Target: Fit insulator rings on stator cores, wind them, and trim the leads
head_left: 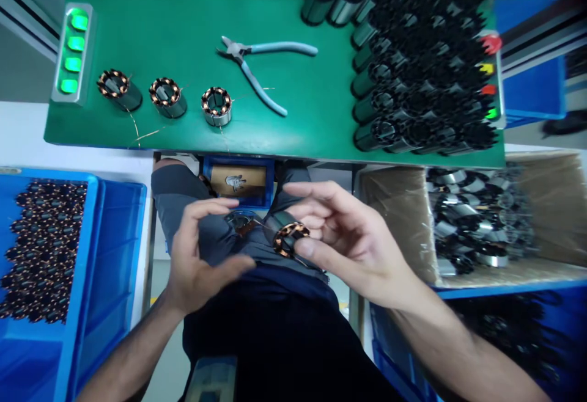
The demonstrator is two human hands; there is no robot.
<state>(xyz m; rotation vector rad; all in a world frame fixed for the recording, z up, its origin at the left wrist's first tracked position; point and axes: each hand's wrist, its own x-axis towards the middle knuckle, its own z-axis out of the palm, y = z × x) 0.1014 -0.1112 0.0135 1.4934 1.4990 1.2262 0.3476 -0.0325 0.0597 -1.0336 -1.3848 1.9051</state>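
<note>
My right hand (353,237) grips a copper-wound motor stator (290,240) between thumb and fingers, above my lap. Its wound end faces toward me, and a thin wire trails off it. Left of it, my left hand (202,249) is open, thumb and fingers apart, with nothing between them. On the green work surface (183,29), three more wound stators stand in a row: one at left (119,89), one in the middle (167,96) and one at right (217,106). Loose copper wire ends stick out from them. Cutting pliers (261,69) with light blue handles lie spread behind.
Rows of black-topped stator cores (413,66) crowd the table's right side. A blue bin (98,255) at left holds many wound stators. At right stands a plastic-lined carton (394,206) of cores. Button boxes (62,54) sit at the table's ends. A small blue drawer (270,182) is below.
</note>
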